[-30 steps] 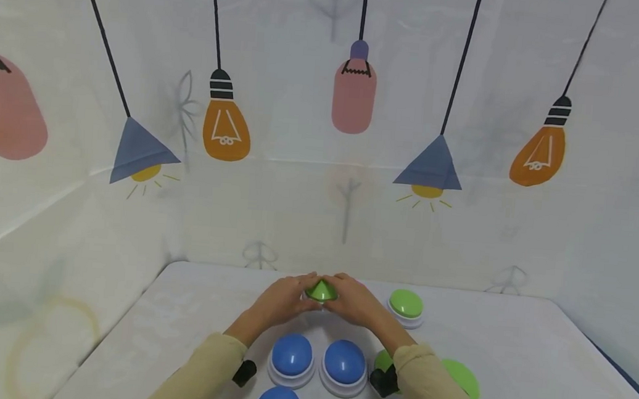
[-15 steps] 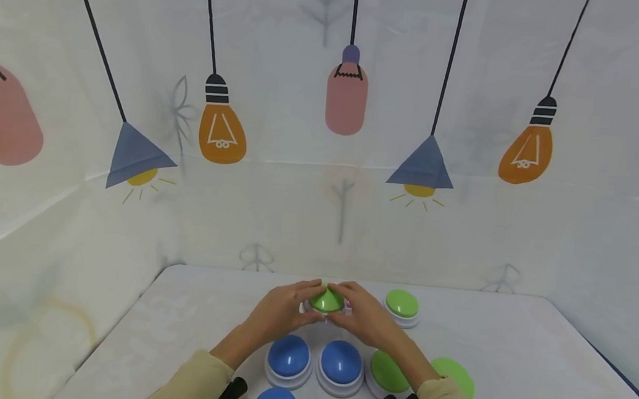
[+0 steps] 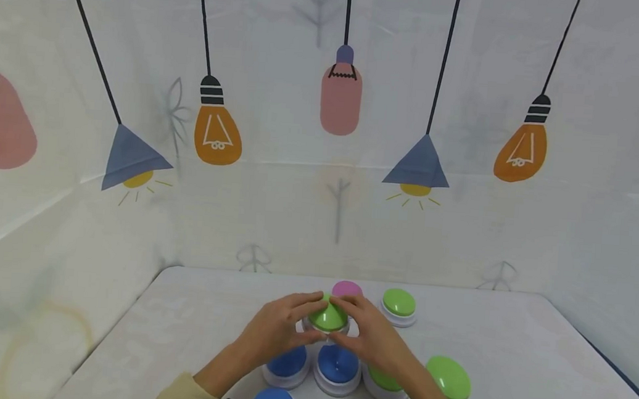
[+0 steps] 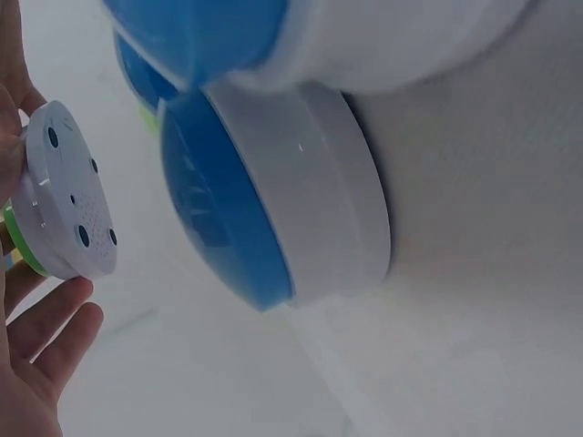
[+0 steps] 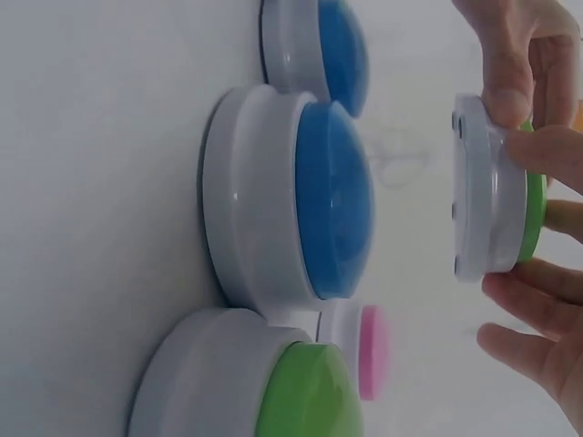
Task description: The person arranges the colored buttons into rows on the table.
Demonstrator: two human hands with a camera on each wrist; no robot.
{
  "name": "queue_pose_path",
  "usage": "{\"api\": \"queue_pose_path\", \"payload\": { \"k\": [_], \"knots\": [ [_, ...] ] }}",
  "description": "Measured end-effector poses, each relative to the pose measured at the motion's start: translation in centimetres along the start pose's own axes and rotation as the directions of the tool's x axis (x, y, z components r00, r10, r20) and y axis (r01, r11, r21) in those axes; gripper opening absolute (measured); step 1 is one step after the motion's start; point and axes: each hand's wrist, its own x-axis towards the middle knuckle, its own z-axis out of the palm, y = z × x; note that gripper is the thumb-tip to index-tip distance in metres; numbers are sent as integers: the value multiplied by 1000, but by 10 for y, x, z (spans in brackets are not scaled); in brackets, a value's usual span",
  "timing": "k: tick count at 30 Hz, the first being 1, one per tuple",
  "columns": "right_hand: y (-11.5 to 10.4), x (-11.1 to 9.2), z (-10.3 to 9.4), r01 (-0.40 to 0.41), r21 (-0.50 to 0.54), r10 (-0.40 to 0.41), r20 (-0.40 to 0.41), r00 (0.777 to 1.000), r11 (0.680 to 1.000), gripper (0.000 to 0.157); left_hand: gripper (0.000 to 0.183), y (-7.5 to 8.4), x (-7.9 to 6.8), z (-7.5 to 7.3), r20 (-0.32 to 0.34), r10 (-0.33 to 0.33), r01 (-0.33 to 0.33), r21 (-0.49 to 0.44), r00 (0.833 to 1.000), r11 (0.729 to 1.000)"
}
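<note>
hold the green-topped button level at lower centre, pinched between both hands, clear of blue buttons.

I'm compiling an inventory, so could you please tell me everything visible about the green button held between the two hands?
The green button has a glossy green dome on a round white base, both plastic-looking. Its underside shows dark round spots near the rim and a cluster of tiny holes. It is raised above the white table, dome up, held at its sides by the left hand and right hand.
</note>
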Motion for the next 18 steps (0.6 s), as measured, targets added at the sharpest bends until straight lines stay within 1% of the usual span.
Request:
{"api": "queue_pose_path", "payload": {
  "k": [6,9,14,18],
  "knots": [
    [-9,-19,-2,66,-10,-66,-62,996,998,56,56,18,-3,-9,4,18,-18,8,1000,1000],
    [-14,-29,-2,99,-25,-101,-101,990,995,57,55,27,-6,-10,-2,28,-28,13,1000,1000],
    [-20,-46,-1,88,-43,-92,-95,991,995,56,53,42,-14,-8,-32,48,-48,8,998,999],
    [-22,-59,-1,121,-56,-126,-107,986,991,54,52,54,-18,-6,-55,52,-53,-14,997,999]
  ]
}}
